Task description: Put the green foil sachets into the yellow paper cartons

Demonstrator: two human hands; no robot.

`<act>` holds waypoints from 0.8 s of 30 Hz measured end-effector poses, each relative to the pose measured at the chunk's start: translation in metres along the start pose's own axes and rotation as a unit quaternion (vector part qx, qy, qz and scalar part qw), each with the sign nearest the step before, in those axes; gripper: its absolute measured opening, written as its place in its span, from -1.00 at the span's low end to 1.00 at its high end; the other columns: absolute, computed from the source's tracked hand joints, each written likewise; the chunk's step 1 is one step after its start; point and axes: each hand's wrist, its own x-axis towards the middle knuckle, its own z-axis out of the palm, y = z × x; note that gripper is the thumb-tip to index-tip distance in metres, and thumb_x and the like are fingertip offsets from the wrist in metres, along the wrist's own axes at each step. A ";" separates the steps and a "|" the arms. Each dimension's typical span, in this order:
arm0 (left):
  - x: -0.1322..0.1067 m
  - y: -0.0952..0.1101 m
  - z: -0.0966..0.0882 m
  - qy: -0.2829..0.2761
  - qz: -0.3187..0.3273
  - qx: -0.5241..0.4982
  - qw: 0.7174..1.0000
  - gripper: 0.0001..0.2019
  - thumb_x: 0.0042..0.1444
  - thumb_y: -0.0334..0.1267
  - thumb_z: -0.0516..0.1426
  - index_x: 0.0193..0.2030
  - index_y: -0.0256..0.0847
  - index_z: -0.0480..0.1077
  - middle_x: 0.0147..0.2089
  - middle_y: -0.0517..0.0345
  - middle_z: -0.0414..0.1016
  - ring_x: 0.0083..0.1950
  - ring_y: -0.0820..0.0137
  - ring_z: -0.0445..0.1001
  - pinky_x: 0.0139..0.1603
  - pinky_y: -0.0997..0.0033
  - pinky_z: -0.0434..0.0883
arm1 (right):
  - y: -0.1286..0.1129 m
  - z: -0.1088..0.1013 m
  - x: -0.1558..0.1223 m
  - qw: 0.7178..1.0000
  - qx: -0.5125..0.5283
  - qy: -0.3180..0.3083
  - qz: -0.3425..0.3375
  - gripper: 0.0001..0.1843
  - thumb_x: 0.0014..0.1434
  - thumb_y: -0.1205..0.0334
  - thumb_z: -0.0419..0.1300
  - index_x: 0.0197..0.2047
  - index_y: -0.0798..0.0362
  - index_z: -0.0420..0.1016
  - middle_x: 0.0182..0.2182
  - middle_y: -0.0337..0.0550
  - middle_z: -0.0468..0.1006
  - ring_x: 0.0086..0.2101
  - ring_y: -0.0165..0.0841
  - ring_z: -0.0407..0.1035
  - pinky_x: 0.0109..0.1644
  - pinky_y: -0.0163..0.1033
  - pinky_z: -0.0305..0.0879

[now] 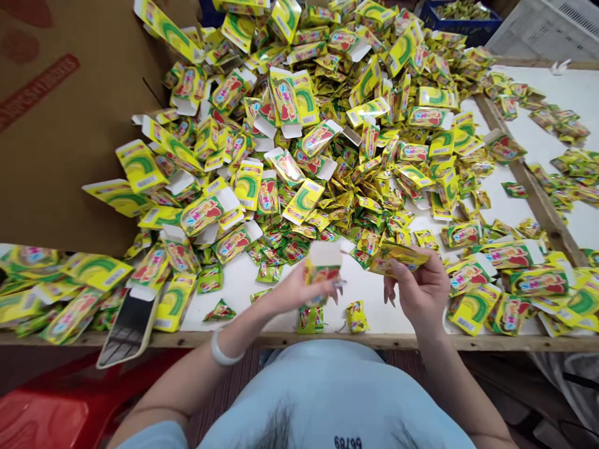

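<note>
My left hand (299, 290) grips a small yellow-green carton (322, 265) held upright, its white flap open at the top. My right hand (418, 287) pinches a few flat yellow sachets (397, 255) just right of the carton's mouth. Both hands hover over the near edge of the white table (281, 277). Two loose sachets (356, 315) lie on the table below my hands.
A big heap of open cartons and sachets (318, 137) covers the table beyond my hands. A brown cardboard box (60, 125) stands at the left. A phone (128, 327) lies over the table's front edge. A wooden divider (528, 181) runs at the right, a blue crate (461, 15) behind.
</note>
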 end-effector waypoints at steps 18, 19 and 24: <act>-0.014 -0.031 0.032 -0.114 -0.041 0.049 0.991 -0.16 0.06 -0.26 0.27 0.41 -0.13 -0.06 0.11 -0.02 0.40 0.14 0.17 0.39 0.16 0.17 0.35 | -0.031 0.000 0.017 0.877 -0.312 -0.362 -0.048 -0.83 0.31 0.31 0.13 -0.08 0.01 0.52 -0.24 -0.10 0.46 -0.33 -0.34 0.43 -0.25 -0.24 0.41; -0.014 -0.032 0.031 -0.128 -0.047 0.041 0.990 -0.13 0.05 -0.27 0.27 0.43 -0.12 -0.10 0.10 -0.02 0.41 0.14 0.17 0.40 0.16 0.16 0.36 | -0.031 -0.002 0.017 0.881 -0.287 -0.373 -0.042 -0.81 0.32 0.31 0.12 -0.05 -0.01 0.51 -0.23 -0.10 0.47 -0.33 -0.35 0.44 -0.25 -0.24 0.43; -0.012 -0.039 0.024 -0.142 -0.051 0.012 0.988 -0.06 0.01 -0.25 0.32 0.45 -0.12 -0.11 0.14 -0.05 0.40 0.15 0.16 0.42 0.14 0.19 0.39 | -0.019 -0.014 0.011 0.925 -0.174 -0.339 -0.004 -0.87 0.35 0.24 0.11 -0.09 -0.01 0.47 -0.26 -0.15 0.51 -0.36 -0.40 0.45 -0.32 -0.31 0.44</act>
